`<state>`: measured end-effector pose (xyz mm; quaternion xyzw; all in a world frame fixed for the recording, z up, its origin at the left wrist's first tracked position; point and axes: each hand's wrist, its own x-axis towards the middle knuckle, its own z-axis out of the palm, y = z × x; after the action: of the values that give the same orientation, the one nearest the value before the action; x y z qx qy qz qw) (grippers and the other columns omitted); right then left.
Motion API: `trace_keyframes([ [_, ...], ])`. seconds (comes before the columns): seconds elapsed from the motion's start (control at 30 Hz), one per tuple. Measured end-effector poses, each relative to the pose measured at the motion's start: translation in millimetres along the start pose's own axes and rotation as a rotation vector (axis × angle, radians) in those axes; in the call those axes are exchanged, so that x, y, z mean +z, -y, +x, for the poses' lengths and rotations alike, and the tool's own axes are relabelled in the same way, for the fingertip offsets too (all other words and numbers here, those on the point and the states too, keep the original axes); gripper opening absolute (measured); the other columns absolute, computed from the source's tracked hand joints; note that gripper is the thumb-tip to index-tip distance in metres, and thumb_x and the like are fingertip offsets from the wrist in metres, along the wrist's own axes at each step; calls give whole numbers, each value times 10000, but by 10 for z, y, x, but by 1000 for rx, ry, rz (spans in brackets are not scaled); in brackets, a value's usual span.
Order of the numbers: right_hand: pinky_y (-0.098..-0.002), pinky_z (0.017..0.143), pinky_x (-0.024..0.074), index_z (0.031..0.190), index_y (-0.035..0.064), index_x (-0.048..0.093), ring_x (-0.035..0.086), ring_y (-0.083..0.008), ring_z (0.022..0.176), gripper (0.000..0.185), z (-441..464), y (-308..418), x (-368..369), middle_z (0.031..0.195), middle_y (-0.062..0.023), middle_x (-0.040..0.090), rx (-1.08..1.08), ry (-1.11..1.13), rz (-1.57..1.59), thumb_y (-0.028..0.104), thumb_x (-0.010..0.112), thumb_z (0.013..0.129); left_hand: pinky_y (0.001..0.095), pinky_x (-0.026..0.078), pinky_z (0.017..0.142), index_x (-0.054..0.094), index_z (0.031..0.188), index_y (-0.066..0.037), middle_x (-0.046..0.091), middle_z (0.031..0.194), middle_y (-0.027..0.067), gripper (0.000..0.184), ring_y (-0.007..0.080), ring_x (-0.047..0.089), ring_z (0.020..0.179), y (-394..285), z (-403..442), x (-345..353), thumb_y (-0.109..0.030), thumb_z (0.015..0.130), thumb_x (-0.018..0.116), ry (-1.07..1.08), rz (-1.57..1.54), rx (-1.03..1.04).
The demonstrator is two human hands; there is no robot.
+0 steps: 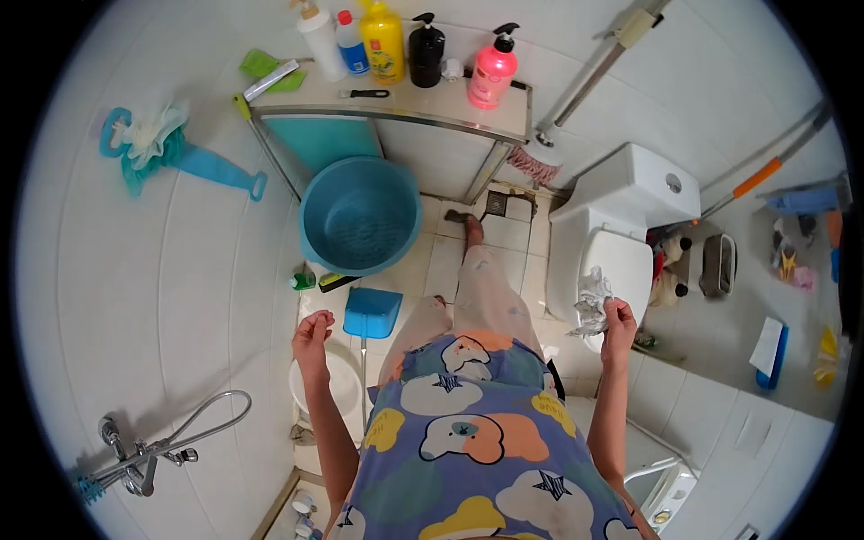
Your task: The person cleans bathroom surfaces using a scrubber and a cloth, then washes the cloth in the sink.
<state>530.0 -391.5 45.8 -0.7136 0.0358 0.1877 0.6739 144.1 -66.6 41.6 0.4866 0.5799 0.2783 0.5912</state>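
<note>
My right hand (619,322) is closed on a crumpled greyish-white rag (591,301), pinched between thumb and fingers. The rag hangs in front of the white toilet (621,261), whose lid is down; whether it touches the lid I cannot tell. On the other side, my left hand (312,331) is raised with its fingers curled together and nothing visible in them. Just right of that hand is a blue dustpan (373,311) with a long handle. A large blue basin (360,216) stands beyond it on the tiled floor.
Bottles, including a pink pump bottle (492,72) and a yellow bottle (382,45), line a shelf (405,110). A mop (537,160) leans by the toilet. A shower tap (139,463) juts from the left wall. A floor drain (496,203) lies ahead.
</note>
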Motion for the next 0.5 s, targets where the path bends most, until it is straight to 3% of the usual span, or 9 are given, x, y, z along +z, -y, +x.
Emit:
trace_keyframes([
  [0.1, -218, 703, 382, 888, 28, 595, 474, -74, 770, 126, 179, 102, 206, 847, 0, 570, -2, 59, 1, 120, 652, 824, 220, 415, 725, 628, 943, -70, 636, 885, 5, 196, 89, 580, 857, 102, -48, -24, -244, 889, 555, -35, -31, -65],
  [0.2, -207, 710, 393, 918, 41, 605, 487, -64, 776, 93, 335, 221, 404, 847, 21, 569, -54, 121, -199, 86, 620, 838, 232, 424, 743, 627, 978, -61, 641, 906, 16, 208, 100, 586, 868, 104, -141, -10, -231, 882, 557, -78, -41, -84],
  [0.23, -209, 692, 400, 916, 41, 605, 490, -63, 769, 98, 422, 205, 449, 842, 20, 569, -48, 185, -174, 94, 625, 836, 240, 440, 724, 625, 980, -39, 640, 899, 23, 173, 102, 585, 842, 68, -184, 12, -164, 882, 556, -100, -79, -89],
  [0.27, -227, 737, 399, 888, 31, 612, 498, -83, 795, 117, 505, 225, 512, 837, 1, 578, -36, 238, -180, 114, 647, 813, 239, 439, 727, 624, 978, -37, 640, 900, 24, 169, 103, 584, 841, 10, -248, 52, -158, 882, 555, -110, -100, -74],
  [0.4, -212, 691, 404, 898, 45, 583, 494, -64, 763, 92, 673, 364, 882, 824, 19, 561, 63, 428, -113, 93, 627, 833, 236, 438, 735, 622, 965, -30, 639, 902, 25, 162, 105, 582, 842, 139, -650, -7, -152, 881, 557, -178, -182, -20],
  [0.5, -215, 694, 416, 905, 48, 570, 505, -68, 771, 84, 815, 408, 1093, 837, 14, 566, 68, 567, -172, 90, 612, 846, 233, 434, 731, 622, 955, -24, 639, 897, 24, 165, 101, 578, 832, 283, -1143, -28, -156, 876, 561, -405, -240, -159],
])
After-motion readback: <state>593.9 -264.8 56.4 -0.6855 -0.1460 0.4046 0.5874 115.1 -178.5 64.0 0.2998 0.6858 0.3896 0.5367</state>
